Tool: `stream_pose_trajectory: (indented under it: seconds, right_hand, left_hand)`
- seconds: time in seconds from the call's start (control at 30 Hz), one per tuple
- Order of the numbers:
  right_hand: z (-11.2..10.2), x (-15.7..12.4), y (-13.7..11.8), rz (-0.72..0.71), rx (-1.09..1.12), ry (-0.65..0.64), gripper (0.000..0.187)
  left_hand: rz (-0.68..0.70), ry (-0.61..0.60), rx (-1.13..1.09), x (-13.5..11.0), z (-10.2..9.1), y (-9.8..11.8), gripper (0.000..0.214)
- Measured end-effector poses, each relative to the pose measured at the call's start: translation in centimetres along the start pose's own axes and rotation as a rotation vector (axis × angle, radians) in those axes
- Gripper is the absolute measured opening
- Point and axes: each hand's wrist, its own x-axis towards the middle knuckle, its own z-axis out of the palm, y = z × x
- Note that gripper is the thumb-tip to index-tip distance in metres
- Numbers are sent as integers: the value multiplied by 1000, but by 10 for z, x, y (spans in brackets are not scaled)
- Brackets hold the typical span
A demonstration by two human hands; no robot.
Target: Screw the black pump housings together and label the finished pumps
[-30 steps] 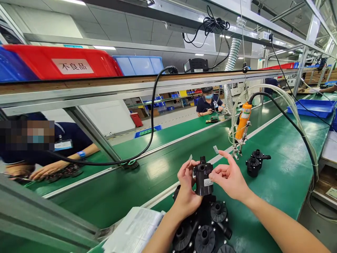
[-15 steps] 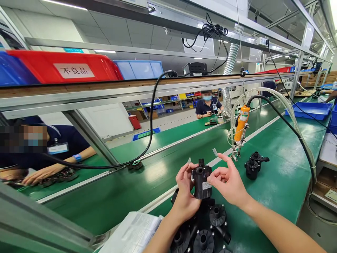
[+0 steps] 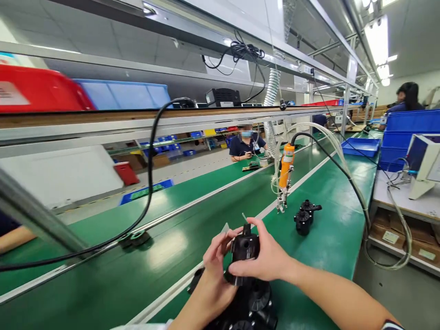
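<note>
A small black water pump (image 3: 244, 248) is held between both hands, its short spout pointing up. My left hand (image 3: 216, 268) wraps round its left side and underside. From the right, my right hand (image 3: 270, 256) grips it, thumb across the front and index finger up by the spout. A small clear label (image 3: 225, 228) sticks out at my left fingertips, and another thin label (image 3: 244, 216) sticks up by my right index finger. Beneath my hands, several more black pumps (image 3: 258, 298) stand close together on the green bench, partly hidden by my wrists.
Two black pumps (image 3: 303, 221) stand on the green bench (image 3: 330, 201) to the right. An orange electric screwdriver (image 3: 286, 166) hangs beside a looping black cable (image 3: 343, 172). A conveyor belt (image 3: 172, 247) runs along the left. Across it, a co-worker (image 3: 242, 145) sits. Blue trays (image 3: 360, 146) stand far right.
My view has turned to the right. My right hand has moved from touching the pump's side label to gripping the pump, which is turned and tilted in my hands.
</note>
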Motion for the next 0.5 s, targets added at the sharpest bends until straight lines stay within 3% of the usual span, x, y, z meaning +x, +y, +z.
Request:
stream_pose_trajectory:
  seconds: [0.13, 0.23, 0.33, 0.43, 0.5]
  right_hand:
    - [-20, 22, 16, 5, -355, 108, 123]
    - [-33, 35, 29, 38, -566, 83, 131]
    - [-31, 34, 33, 44, -622, 13, 131]
    - [-33, 23, 22, 45, -702, 29, 113]
    - [-47, 15, 10, 72, -773, 140, 88]
  left_hand:
    - [-179, -204, 170, 3, -13, -4, 104]
    - [-225, -197, 201, 7, -19, 0, 97]
    - [-236, -173, 200, 9, -20, 2, 92]
    - [-238, -164, 171, 9, -21, 4, 93]
    - [-265, -151, 141, 10, -21, 6, 94]
